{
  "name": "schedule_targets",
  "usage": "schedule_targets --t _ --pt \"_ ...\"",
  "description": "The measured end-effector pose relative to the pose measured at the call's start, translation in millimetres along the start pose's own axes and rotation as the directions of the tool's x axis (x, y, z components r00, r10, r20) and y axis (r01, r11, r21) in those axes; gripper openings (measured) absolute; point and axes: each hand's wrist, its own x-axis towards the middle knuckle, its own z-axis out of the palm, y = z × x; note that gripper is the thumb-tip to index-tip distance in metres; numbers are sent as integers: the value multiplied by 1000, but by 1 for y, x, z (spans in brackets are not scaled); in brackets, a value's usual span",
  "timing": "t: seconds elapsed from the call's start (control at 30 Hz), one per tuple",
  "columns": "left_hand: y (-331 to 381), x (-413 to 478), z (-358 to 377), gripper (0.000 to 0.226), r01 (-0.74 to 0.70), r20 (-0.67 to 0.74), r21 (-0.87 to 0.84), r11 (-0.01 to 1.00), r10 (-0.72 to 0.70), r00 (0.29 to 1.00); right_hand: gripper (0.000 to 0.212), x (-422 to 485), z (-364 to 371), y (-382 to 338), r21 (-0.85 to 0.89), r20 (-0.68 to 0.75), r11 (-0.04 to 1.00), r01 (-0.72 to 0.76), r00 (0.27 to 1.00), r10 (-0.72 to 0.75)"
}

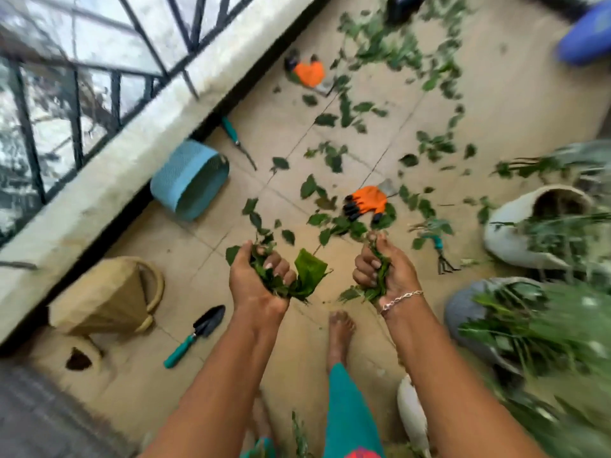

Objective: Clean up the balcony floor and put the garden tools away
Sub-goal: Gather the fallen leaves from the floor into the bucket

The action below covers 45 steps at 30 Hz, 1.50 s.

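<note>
Both hands clenched tight round leaf clumps [309, 271]: left hand [258, 279] & right hand [386, 272]. More leaves [334, 153] scattered over floor [496, 104] farther out; trowel [195, 335] near left by tan basket [109, 299], blue basket [188, 180] tipped by wall [109, 180]

There is one wide-angle view, worn on the person's head. It looks steeply down and a little forward at the balcony floor [496, 104] from standing height. The forearms enter from the bottom edge. The left grip [254, 279] and right grip [386, 272], each clutching leaves [307, 276], sit close to the lens, just below centre, above a bare foot [340, 332]. The frame is tilted: the ledge [132, 153] and railing [76, 94] run diagonally across the upper left. The edges blur.
</note>
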Motion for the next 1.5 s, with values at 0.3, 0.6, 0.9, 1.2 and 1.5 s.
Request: schedule_targets --t 0.3,0.6,0.9,1.2,1.5 --pt "14 -122 139 39 -14 157 102 995 -2 988 54 -85 81 -145 168 83 975 143 984 -159" --pt "-18 -136 281 41 -27 281 88 996 1 960 41 -96 113 -290 183 -38 966 180 984 -176" --pt "-47 -83 439 39 -8 402 178 984 -66 913 25 -24 120 -394 280 -61 914 294 955 -289" --pt "-32 38 653 39 64 416 351 934 -217 883 58 127 171 -542 300 -95 856 422 906 -413" --pt "-51 99 824 40 128 418 460 879 -342 842 57 214 201 -654 340 -167 778 529 848 -503"
